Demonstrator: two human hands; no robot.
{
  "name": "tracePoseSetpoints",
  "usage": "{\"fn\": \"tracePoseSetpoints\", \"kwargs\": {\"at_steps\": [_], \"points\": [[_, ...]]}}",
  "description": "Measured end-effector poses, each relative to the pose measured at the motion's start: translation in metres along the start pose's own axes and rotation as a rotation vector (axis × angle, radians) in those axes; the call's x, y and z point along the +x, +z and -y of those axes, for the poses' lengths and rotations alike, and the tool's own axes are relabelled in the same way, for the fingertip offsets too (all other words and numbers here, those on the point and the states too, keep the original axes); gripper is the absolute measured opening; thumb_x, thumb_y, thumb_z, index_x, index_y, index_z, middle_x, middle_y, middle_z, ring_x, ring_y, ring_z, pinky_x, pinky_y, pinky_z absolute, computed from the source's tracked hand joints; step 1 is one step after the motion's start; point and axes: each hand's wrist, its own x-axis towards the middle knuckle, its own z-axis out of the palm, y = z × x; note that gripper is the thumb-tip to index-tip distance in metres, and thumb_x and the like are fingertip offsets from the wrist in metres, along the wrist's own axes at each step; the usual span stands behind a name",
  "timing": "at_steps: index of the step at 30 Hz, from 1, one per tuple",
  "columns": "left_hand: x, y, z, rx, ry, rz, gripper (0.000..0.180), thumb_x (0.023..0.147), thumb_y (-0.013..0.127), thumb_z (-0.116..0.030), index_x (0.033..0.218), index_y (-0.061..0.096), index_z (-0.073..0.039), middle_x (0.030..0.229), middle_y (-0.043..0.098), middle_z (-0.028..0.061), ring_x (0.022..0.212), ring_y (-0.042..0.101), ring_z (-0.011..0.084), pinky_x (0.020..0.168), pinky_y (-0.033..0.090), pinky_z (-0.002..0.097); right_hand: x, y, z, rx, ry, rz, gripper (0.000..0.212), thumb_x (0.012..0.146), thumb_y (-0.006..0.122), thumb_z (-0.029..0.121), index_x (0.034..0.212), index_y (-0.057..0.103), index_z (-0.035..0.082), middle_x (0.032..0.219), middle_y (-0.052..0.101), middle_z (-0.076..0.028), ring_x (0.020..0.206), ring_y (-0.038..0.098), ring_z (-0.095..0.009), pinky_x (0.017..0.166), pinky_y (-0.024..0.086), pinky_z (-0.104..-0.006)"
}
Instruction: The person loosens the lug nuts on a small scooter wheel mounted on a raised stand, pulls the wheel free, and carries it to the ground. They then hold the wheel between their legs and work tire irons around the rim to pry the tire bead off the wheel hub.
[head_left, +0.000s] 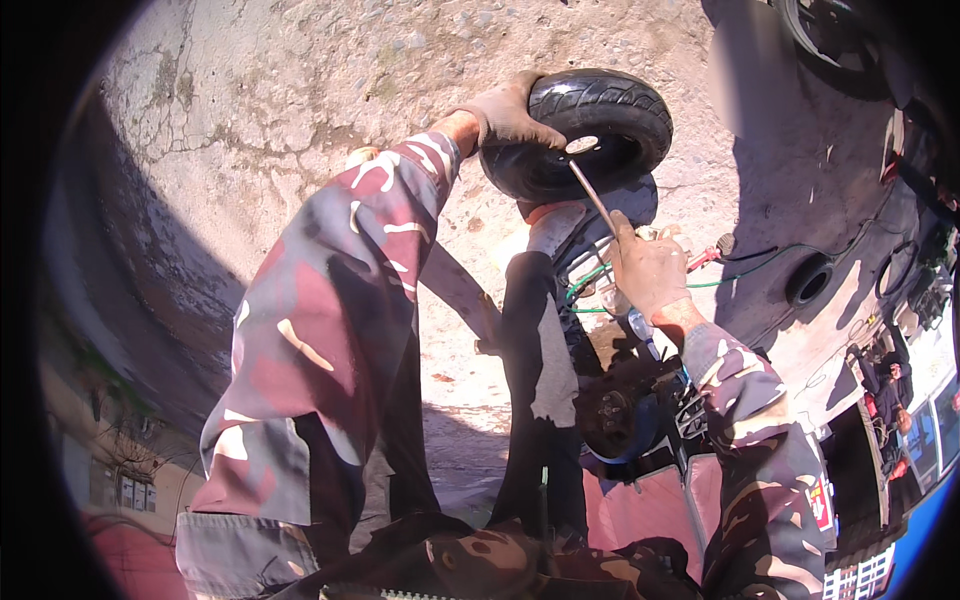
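Observation:
A small black tyre (600, 95) with a grooved tread stands tilted on the ground ahead of me. A light oval patch shows in its dark centre. My left hand (505, 113), in a dusty glove, grips the tyre's left side with the thumb over its side wall. My right hand (648, 268), also gloved, is closed round a long thin metal rod (592, 192), like a tyre lever. The rod slants up and left, its far tip at the tyre's inner opening. The end inside the right fist is hidden.
My shoe (553, 228) is just below the tyre. A machine with a round dark part (608, 415) stands beside my right leg. Green hose (735, 281) runs off right, past a small loose tyre (809, 279). A larger wheel (840, 45) is at the upper right.

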Motion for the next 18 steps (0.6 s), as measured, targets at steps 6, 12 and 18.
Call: {"fn": "tracePoseSetpoints", "kwargs": {"at_steps": [6,12,18], "points": [[0.012,0.004,0.027,0.071,0.026,-0.105,0.113,0.069,0.093,-0.054,0.155,0.040,-0.004,0.138,0.063,0.0228,0.130,0.061,0.0344,0.112,0.048,0.0397,0.077,0.130,0.018,0.313,0.280,0.095,0.031,0.106,0.050,0.035,0.109,0.062,0.007,0.095,0.075,-0.020,0.095,0.072,-0.042,0.087,0.051,-0.0530],[0.011,-0.004,0.045,-0.069,0.025,-0.020,0.110,0.070,0.096,-0.046,0.151,0.042,0.004,0.138,0.063,0.0199,0.130,0.060,0.0274,0.112,0.047,0.0389,0.030,0.175,0.003,0.390,0.423,0.221,0.037,0.107,0.043,0.038,0.112,0.064,0.007,0.103,0.075,-0.022,0.100,0.072,-0.044,0.093,0.051,-0.0539],[0.008,0.007,-0.016,0.045,-0.053,-0.041,0.099,0.063,0.096,-0.047,0.139,0.058,0.003,0.124,0.071,0.0213,0.117,0.069,0.0304,0.104,0.052,0.0374,-0.079,0.187,-0.045,1.070,0.763,0.292,0.044,0.103,0.053,0.041,0.110,0.067,0.000,0.089,0.073,-0.019,0.084,0.072,-0.033,0.075,0.054,-0.0438]]}}
